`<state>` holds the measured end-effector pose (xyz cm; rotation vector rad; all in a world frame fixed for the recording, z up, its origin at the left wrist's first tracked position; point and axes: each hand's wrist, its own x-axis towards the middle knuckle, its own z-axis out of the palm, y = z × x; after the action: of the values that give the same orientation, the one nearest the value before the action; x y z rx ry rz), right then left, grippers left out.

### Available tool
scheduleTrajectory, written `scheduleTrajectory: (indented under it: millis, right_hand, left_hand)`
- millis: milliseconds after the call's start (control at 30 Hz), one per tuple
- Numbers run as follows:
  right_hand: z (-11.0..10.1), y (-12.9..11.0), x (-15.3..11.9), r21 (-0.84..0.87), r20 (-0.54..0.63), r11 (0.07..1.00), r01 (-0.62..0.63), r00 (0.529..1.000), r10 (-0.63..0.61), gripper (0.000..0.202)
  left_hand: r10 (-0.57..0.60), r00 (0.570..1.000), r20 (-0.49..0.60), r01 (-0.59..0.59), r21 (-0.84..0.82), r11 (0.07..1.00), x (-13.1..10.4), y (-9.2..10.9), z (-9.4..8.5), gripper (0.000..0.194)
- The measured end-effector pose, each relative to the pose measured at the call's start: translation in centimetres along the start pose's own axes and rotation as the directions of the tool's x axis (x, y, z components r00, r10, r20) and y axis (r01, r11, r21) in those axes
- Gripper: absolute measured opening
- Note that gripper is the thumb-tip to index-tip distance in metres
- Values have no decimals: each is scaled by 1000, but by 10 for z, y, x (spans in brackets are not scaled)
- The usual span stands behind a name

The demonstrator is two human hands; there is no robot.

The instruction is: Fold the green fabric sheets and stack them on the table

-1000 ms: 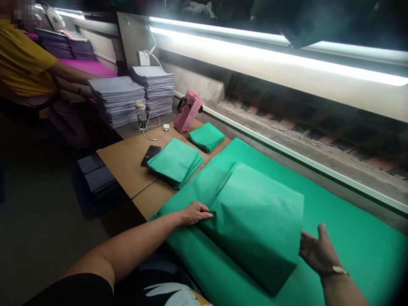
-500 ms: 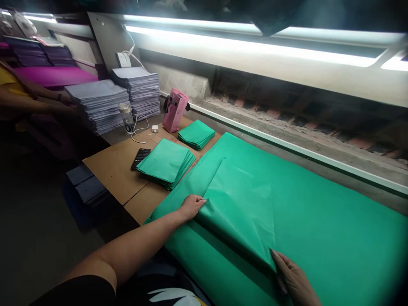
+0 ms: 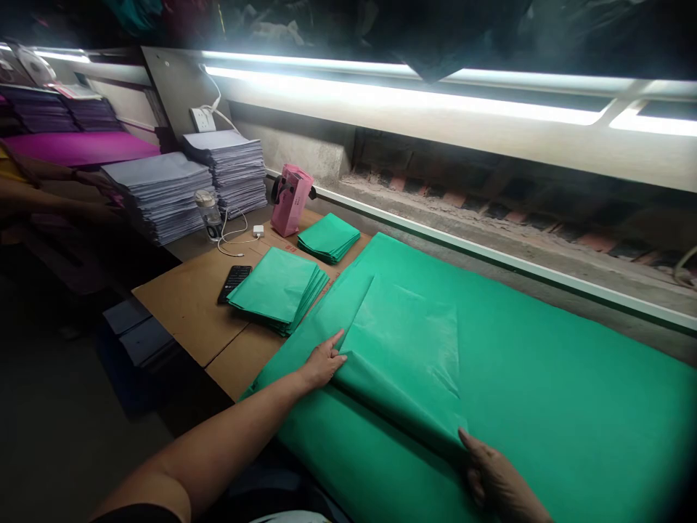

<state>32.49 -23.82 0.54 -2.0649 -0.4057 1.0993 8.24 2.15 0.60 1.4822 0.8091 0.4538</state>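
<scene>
A folded green sheet (image 3: 406, 338), smooth and slightly shiny, lies on a large spread of the same green material (image 3: 555, 392). Its near edge is lifted and bows over a dark shadow. At the left corner of that edge is my left hand (image 3: 321, 361), index finger stretched out and thumb apart, touching the sheet. My right hand (image 3: 493, 465) grips the near right corner, thumb on top and fingers curled underneath, partly hidden. Beyond my left hand sit a stack of folded green pieces (image 3: 277, 287) and a smaller green stack (image 3: 329, 236).
Brown cardboard (image 3: 185, 301) covers the table's left end, with a phone (image 3: 234, 283), white cable, bottle (image 3: 208, 214) and pink bag (image 3: 291, 200) on it or nearby. Stacks of pale sheets (image 3: 157, 189) stand behind. Another person's arm (image 3: 65, 200) reaches in at far left.
My left hand's pinch on the corner has loosened, and its index finger now extends. The sheet lies flatter on top. My right hand stays at its corner. The view has shifted slightly.
</scene>
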Motion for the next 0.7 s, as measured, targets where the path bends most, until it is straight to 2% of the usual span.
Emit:
scheduleTrajectory:
  millis: [100, 267, 367, 467, 500, 567, 633, 700]
  right_hand:
    - [8, 6, -7, 90, 25, 996, -22, 999, 20, 55]
    - [7, 7, 3, 76, 29, 994, -77, 997, 75, 51]
    - [4, 7, 11, 85, 65, 987, -138, 989, 132, 51]
    - [6, 10, 15, 98, 87, 984, -151, 986, 143, 50]
    - [8, 11, 15, 95, 77, 984, -149, 987, 142, 49]
    - [9, 12, 14, 86, 47, 988, -131, 991, 127, 48]
    - [5, 9, 11, 52, 22, 994, -99, 995, 98, 49]
    - [-4, 1, 7, -97, -30, 995, -37, 999, 35, 47]
  left_hand:
    - [-6, 1000, -29, 7, 54, 998, 4, 0, 4, 71]
    - [1, 999, -53, 8, 169, 986, 12, -3, 4, 67]
    - [96, 991, -88, -60, 348, 936, 17, -2, 0, 65]
    - [277, 955, -101, -196, 484, 852, 23, 3, -4, 65]
    - [339, 939, -57, -264, 514, 816, 25, 5, -5, 65]
    - [387, 912, 133, -391, 559, 731, 31, 10, -5, 65]
    - [287, 882, 374, -466, 596, 654, 36, 14, -4, 66]
    - [138, 844, 518, -489, 639, 594, 41, 15, -3, 69]
